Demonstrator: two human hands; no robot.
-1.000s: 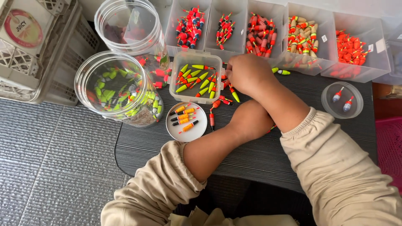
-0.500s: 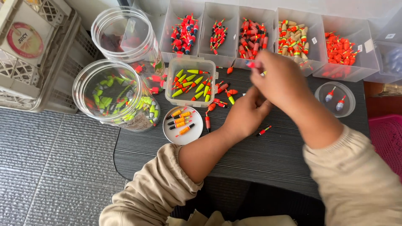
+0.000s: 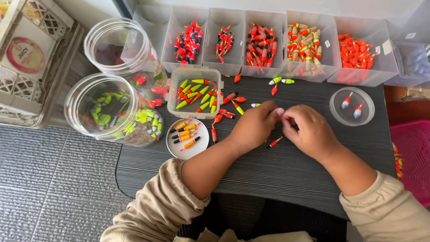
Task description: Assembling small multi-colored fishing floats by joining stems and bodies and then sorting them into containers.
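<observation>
Beside crate, round red label

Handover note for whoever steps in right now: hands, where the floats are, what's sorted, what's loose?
Left hand and right hand meet mid-table, fingers pinching one small red fishing float between them.
Sorted: row of clear plastic bins at the back holds red floats; small clear tub holds yellow-green ones; round white lid holds orange ones.
Left: loose floats on the dark table, including a red-black stick float below the hands.
</observation>
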